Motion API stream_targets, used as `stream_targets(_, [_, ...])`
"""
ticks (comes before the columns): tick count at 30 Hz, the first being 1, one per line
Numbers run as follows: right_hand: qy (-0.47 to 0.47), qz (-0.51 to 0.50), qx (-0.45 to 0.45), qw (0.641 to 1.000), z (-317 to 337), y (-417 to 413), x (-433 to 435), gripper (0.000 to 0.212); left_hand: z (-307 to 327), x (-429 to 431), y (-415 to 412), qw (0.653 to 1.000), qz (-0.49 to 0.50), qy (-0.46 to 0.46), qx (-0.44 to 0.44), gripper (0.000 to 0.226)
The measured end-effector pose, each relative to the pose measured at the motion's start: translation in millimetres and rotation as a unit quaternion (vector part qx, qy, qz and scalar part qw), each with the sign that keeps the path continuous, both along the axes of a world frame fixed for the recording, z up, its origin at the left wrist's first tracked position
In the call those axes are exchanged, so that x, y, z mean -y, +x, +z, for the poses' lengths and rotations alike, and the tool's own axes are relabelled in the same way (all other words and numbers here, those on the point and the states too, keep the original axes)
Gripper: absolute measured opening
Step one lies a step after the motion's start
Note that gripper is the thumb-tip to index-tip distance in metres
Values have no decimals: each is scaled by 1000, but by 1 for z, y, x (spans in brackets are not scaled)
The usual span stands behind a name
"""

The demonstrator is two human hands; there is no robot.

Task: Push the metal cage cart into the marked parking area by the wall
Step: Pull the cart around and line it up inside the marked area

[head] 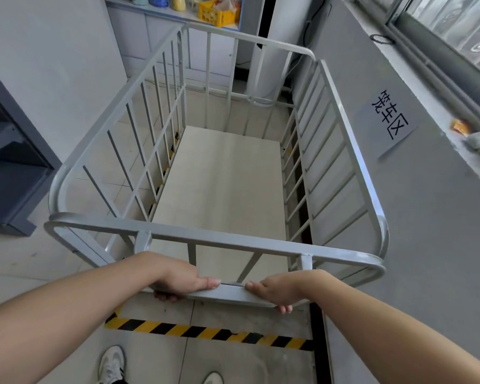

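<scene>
A: What is sitting at the far left?

B: A dark blue shelving unit [9, 173] is standing against the pale wall, well apart from the cart.

A: And the left hand?

B: The left hand [182, 278] is gripping the handle bar [230, 293] at the near end of the metal cage cart [225, 173], its fingers [165, 296] clenched under the bar and the thumb lying along the top.

A: Where is the cart standing?

B: It is standing straight ahead of the person, its pale floor board bare, with yellow-and-black hazard tape [208, 332] lying on the floor just behind it and another strip showing through the left-side bars.

A: The right hand?

B: The right hand [281, 286] is grasping the same bar just beside the left, fingers curled under it.

A: And further right?

B: The cart's right side is running close along the grey wall [427, 231], where a paper sign [390, 120] is hanging below the window ledge.
</scene>
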State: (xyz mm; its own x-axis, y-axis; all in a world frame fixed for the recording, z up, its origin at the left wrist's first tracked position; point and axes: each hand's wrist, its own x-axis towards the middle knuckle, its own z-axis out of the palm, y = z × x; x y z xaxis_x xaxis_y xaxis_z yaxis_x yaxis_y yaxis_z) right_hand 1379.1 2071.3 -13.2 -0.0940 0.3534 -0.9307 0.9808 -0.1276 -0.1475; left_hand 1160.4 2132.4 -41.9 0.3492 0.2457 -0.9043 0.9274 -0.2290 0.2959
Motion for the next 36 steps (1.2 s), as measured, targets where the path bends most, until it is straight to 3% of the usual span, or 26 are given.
stream_targets(15, [12,11,-45,999,-16,5,-1,80,12,-2,2,999,33,-28,-27,76])
stream_targets(22, [-4,15,-35,999,-19,5,-3,86,16,3,8,999,-13,26,-29,84])
stream_targets(26, [47,19,-24,998,-13,4,-7,82,17,-2,12,994,-52,101,7,70])
stream_targets(36, [98,-5,-15,995,2,5,-9,67,30,-8,8,989,-90,119,15,39])
